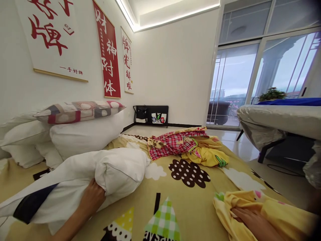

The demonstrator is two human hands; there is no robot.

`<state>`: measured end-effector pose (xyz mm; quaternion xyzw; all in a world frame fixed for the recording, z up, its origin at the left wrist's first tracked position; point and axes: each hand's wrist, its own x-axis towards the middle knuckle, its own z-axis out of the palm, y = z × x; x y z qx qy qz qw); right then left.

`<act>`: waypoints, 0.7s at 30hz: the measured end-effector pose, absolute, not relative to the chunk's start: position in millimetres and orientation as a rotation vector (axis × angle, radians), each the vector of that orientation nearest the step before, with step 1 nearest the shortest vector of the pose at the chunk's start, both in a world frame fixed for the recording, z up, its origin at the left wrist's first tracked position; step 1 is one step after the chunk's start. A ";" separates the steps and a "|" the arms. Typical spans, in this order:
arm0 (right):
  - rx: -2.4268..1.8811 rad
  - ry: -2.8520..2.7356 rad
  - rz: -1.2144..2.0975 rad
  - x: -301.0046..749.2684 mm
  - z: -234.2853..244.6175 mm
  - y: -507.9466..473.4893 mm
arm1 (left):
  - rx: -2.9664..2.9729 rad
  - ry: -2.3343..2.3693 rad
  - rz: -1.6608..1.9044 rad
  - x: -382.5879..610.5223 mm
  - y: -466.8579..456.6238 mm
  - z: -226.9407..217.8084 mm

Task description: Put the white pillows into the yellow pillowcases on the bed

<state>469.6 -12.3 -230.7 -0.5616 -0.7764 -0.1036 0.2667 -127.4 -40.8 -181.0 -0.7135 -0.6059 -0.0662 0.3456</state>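
Note:
A plump white pillow (122, 170) with a dark navy band lies across the left side of the bed. My left hand (93, 195) is closed on a fold in its middle, fingertips partly hidden by the fabric. At the lower right, my right hand (253, 217) holds a bunched yellow printed cloth (281, 207), its fingers tucked into the folds. Between and beyond the hands spreads a tan bedsheet (195, 207) with cloud and tree prints. Farther back on it lie a crumpled red plaid cloth (173, 144) and another yellow cloth (208, 156).
White pillows (82, 134) are stacked at the left, a patterned cushion (87, 112) on top. A low black rack (160, 115) stands by the far wall. Right of the bed is a plastic-covered piece of furniture (281, 117), near glass sliding doors (233, 83).

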 end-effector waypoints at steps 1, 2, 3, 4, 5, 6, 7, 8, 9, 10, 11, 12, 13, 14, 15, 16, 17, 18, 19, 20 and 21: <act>-1.499 -2.132 -0.235 470.4 -230.2 -12.2 | -1.838 -1.535 -0.198 -127.0 -38.7 -179.8; -1.488 -2.158 -0.194 471.0 -229.8 -12.1 | -1.831 -1.494 -0.226 -126.4 -37.5 -178.2; -1.483 -2.173 -0.166 471.2 -229.5 -12.1 | -1.826 -1.456 -0.252 -125.3 -37.1 -176.2; -1.485 -2.169 -0.156 471.4 -229.2 -12.1 | -1.819 -1.423 -0.275 -123.5 -37.5 -174.0; -1.486 -2.171 -0.148 471.3 -229.0 -12.0 | -1.812 -1.397 -0.292 -121.0 -38.4 -172.0; -1.484 -2.177 -0.140 471.2 -228.7 -12.1 | -1.810 -1.377 -0.303 -118.0 -39.8 -170.2; -1.481 -2.189 -0.133 471.0 -228.2 -12.2 | -1.807 -1.368 -0.306 -114.8 -41.5 -169.0; -1.478 -2.200 -0.131 470.6 -227.6 -12.5 | -1.810 -1.368 -0.299 -111.7 -43.2 -168.3; -1.478 -2.205 -0.139 469.9 -226.8 -13.0 | -1.811 -1.373 -0.291 -109.0 -44.9 -168.3; -1.479 -2.210 -0.152 469.0 -225.7 -13.8 | -1.811 -1.380 -0.283 -106.9 -46.3 -168.6; -1.479 -2.216 -0.167 467.9 -224.6 -14.9 | -1.802 -1.389 -0.280 -105.6 -47.5 -169.2; -1.477 -2.222 -0.182 466.7 -223.5 -16.1 | -1.788 -1.397 -0.282 -105.3 -48.3 -169.7; -1.473 -2.227 -0.197 465.4 -222.7 -17.2 | -1.770 -1.400 -0.288 -105.9 -48.7 -169.9; -1.470 -2.230 -0.211 464.4 -222.3 -18.2 | -1.751 -1.397 -0.297 -107.4 -48.8 -169.6; -1.468 -2.236 -0.218 463.8 -222.5 -18.7 | -1.730 -1.394 -0.308 -109.5 -48.5 -168.9; -1.471 -2.236 -0.224 463.7 -223.3 -18.8 | -1.712 -1.390 -0.318 -112.4 -48.0 -167.9; -1.481 -2.233 -0.227 464.3 -224.7 -18.4 | -1.692 -1.390 -0.331 -115.7 -47.2 -166.8; -1.492 -2.232 -0.225 465.4 -226.6 -17.6 | -1.675 -1.391 -0.345 -119.5 -46.1 -165.9; -1.503 -2.236 -0.218 467.1 -228.8 -16.6 | -1.661 -1.395 -0.360 -123.8 -44.9 -165.6; -1.515 -2.242 -0.211 468.9 -231.1 -15.4 | -1.657 -1.402 -0.377 -128.5 -43.5 -165.9; -1.528 -2.246 -0.208 470.9 -233.3 -14.2 | -1.661 -1.414 -0.400 -133.7 -42.2 -167.0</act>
